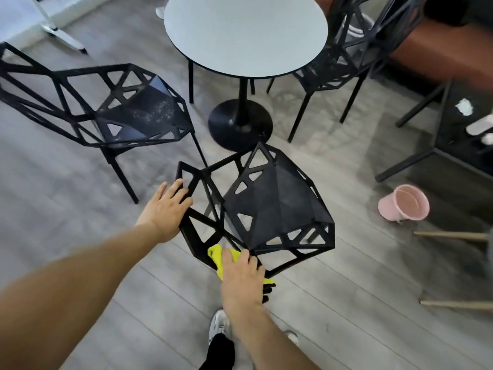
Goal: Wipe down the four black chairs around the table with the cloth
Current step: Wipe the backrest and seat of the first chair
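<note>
A black lattice chair (277, 206) stands right in front of me, its backrest frame nearest to me. My left hand (164, 209) grips the upper left part of that backrest frame. My right hand (242, 276) presses a yellow cloth (217, 256) against the lower edge of the backrest, fingers curled over it. A second black chair (112, 108) with a dusty seat stands to the left. A third black chair (346, 57) is at the far right of the round white table (245, 36).
A pink bucket (404, 202) sits on the grey wood floor at right. Beyond it stand a black metal frame (426, 153) and wooden legs (453, 236). The table's black pedestal base (240, 124) is just beyond the near chair. My shoe (218, 324) is below.
</note>
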`<state>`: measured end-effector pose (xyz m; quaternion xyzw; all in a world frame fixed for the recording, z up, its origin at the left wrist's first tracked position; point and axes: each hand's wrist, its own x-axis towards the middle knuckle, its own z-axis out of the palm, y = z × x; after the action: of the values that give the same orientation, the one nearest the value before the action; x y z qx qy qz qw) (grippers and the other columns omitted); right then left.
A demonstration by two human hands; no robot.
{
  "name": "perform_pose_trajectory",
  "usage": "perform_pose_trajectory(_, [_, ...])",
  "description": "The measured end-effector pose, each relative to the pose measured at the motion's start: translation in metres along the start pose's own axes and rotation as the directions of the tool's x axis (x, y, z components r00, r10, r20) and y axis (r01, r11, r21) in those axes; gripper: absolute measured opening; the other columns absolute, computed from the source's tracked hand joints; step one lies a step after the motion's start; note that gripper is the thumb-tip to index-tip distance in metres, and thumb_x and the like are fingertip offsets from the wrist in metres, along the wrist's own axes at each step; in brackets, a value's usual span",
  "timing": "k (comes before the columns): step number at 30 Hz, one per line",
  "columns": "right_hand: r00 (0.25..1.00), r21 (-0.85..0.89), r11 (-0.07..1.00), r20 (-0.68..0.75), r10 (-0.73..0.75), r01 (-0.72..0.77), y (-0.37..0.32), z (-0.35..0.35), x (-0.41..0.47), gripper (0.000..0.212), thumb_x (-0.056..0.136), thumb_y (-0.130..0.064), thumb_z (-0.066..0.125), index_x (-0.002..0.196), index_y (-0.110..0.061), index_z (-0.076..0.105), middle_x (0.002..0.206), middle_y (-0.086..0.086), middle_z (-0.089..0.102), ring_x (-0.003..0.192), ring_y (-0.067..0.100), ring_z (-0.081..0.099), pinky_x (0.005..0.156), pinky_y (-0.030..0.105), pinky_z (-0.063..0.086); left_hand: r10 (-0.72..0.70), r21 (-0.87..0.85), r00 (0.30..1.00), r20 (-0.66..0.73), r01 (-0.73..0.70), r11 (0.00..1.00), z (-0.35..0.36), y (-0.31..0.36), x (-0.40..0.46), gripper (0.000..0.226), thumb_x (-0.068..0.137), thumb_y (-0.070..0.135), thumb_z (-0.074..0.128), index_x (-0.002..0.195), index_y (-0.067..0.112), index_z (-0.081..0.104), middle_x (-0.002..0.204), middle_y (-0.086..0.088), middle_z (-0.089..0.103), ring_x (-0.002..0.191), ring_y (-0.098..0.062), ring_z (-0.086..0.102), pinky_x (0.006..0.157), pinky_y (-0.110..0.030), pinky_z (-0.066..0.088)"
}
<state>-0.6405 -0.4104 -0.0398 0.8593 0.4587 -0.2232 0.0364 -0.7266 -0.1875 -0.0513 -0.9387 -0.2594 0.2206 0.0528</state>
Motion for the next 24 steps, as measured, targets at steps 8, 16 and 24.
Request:
perform_pose_trajectory(8, [0.989, -0.047, 0.988, 0.036, -0.146, 0.148, 0.022, 0.004, -0.007, 0.072, 0.051, -0.014, 0.086, 0.113, -0.023, 0.052, 0.090, 0.013, 0.054, 0.076, 0.031, 0.056, 0.067, 0.047, 0.049, -0.064, -0.175, 0.989, -0.131, 0.041, 0.984, 0.024, 0.010, -0.016, 0.058, 0.077, 0.021, 0.067, 0.134, 0.016, 0.058, 0.149, -0.009, 0.047, 0.152, -0.036, 0.018, 0.124, -0.047, 0.007])
perform_pose_trajectory(16, [0.940, -0.120, 0.940, 0.169, -0.296, 0.318, 0.087, 0.002, -0.038, 0.068, 0.057, -0.022, 0.087, 0.115, -0.023, 0.052, 0.095, 0.014, 0.052, 0.080, 0.032, 0.055, 0.071, 0.048, 0.049, -0.255, -0.290, 0.967, 0.004, 0.245, 0.925, 0.029, 0.085, -0.065, 0.058, 0.078, 0.021, 0.070, 0.135, 0.016, 0.058, 0.150, -0.008, 0.045, 0.152, -0.035, 0.015, 0.122, -0.054, 0.020])
perform_pose_trajectory(24, [0.903, -0.225, 0.878, 0.186, -0.387, 0.423, 0.224, -0.011, -0.062, 0.085, 0.033, -0.015, 0.089, 0.111, -0.031, 0.062, 0.090, 0.010, 0.056, 0.073, 0.030, 0.057, 0.067, 0.046, 0.050, -0.352, -0.320, 0.932, 0.092, 0.362, 0.875, -0.002, 0.220, -0.095, 0.049, 0.068, 0.034, 0.080, 0.112, 0.016, 0.072, 0.125, -0.013, 0.064, 0.133, -0.046, 0.047, 0.113, -0.058, 0.036])
